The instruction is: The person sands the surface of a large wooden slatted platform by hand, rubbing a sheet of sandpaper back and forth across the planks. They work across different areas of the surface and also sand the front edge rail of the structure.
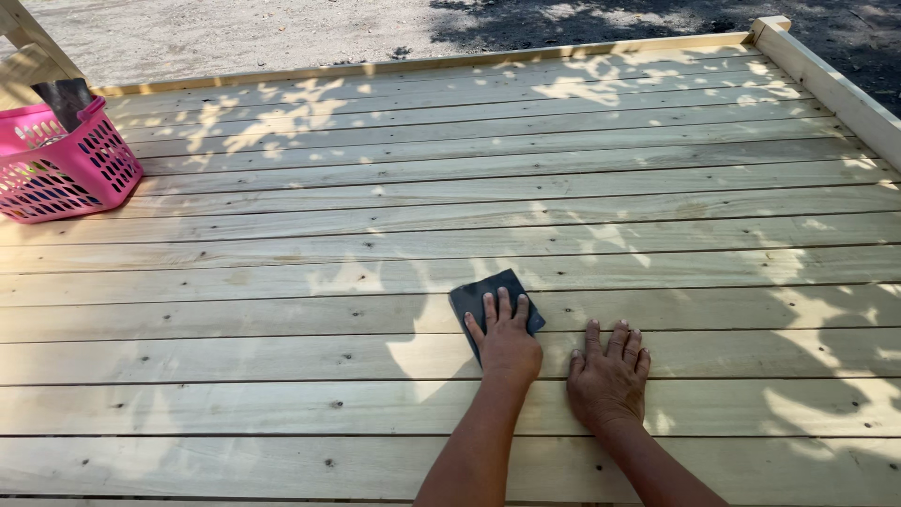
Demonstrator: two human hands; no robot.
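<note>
Low in the centre of the frame, the left hand [505, 340] lies flat on a dark sheet of sandpaper [491, 299], fingers spread and pressing it down onto the pale wooden deck [375, 235] rather than pinching it. Just to its right the right hand [609, 376] rests palm-down on the bare boards, fingers loosely together, holding nothing. In the upper left of the frame stands a pink plastic basket [80, 169] (a dark flat piece sticks up from it), well apart from both hands.
</note>
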